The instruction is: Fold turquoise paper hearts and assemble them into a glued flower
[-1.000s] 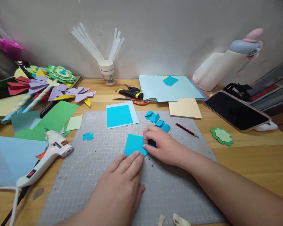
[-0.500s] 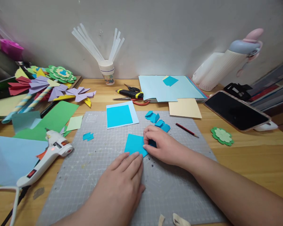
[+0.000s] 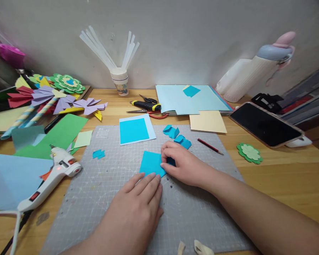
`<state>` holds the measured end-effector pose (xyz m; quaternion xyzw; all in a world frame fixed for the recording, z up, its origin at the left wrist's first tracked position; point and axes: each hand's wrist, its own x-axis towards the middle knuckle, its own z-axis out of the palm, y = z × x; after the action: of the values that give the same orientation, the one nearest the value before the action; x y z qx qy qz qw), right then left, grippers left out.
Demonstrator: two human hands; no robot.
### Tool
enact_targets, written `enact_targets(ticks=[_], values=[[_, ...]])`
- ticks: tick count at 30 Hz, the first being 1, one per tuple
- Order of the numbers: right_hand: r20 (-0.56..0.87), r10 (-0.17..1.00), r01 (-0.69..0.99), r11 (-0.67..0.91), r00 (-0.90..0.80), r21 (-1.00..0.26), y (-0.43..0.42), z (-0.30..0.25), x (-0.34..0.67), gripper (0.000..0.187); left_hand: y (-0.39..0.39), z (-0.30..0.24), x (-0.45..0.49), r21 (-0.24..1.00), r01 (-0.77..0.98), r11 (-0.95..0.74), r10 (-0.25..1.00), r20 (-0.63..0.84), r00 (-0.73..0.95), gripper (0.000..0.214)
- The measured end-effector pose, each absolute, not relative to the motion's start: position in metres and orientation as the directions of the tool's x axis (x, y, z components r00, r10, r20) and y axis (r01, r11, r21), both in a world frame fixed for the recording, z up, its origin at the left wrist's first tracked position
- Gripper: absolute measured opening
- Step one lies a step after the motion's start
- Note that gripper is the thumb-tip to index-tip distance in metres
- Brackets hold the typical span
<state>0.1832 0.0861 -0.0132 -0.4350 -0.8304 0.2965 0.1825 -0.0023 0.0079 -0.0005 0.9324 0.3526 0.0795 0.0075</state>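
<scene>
A bright blue sheet of paper (image 3: 150, 162) lies on the grey cutting mat (image 3: 114, 198). My left hand (image 3: 142, 205) is stretched out, its fingertips resting on the paper's near edge. At the right side of that sheet, my right hand (image 3: 182, 163) has its fingers curled and pinched on the paper; part of the sheet is hidden beneath them. Just beyond my right hand sit two folded blue paper pieces (image 3: 183, 141). Small blue scraps (image 3: 98, 154) lie to the left. A flat blue square (image 3: 134, 130) rests on a pale blue sheet farther back.
A white glue gun (image 3: 53, 177) lies at the left, near green paper (image 3: 61, 134). A pencil (image 3: 210, 146) is at the mat's right. Behind stand a paper cup (image 3: 121, 86) with white strips and a utility knife (image 3: 146, 105). A phone (image 3: 266, 124) and paper flower (image 3: 250, 152) are right.
</scene>
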Motion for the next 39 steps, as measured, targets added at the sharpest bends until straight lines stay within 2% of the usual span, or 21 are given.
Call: enact_targets(ticks=[8, 16, 22, 30, 39], values=[[0.042, 0.829, 0.610, 0.443, -0.557, -0.657, 0.086, -0.013, 0.183, 0.015, 0.002, -0.009, -0.008, 0.109, 0.652, -0.750, 0.660, 0.183, 0.728, 0.025], [0.043, 0.828, 0.612, 0.448, -0.560, -0.652, 0.086, -0.014, 0.184, 0.014, 0.002, -0.006, -0.009, 0.161, 0.646, -0.746, 0.666, 0.155, 0.730, 0.022], [0.042, 0.827, 0.615, 0.450, -0.561, -0.648, 0.086, -0.015, 0.183, 0.014, 0.003, -0.004, -0.006, 0.144, 0.658, -0.739, 0.673, 0.148, 0.725, 0.022], [0.031, 0.836, 0.622, 0.432, -0.548, -0.653, 0.085, -0.012, 0.182, 0.015, 0.004, 0.000, -0.004, 0.184, 0.657, -0.731, 0.680, 0.124, 0.723, 0.020], [0.038, 0.836, 0.621, 0.436, -0.547, -0.652, 0.086, -0.013, 0.182, 0.015, 0.004, 0.000, -0.004, 0.124, 0.667, -0.734, 0.675, 0.034, 0.737, 0.023]])
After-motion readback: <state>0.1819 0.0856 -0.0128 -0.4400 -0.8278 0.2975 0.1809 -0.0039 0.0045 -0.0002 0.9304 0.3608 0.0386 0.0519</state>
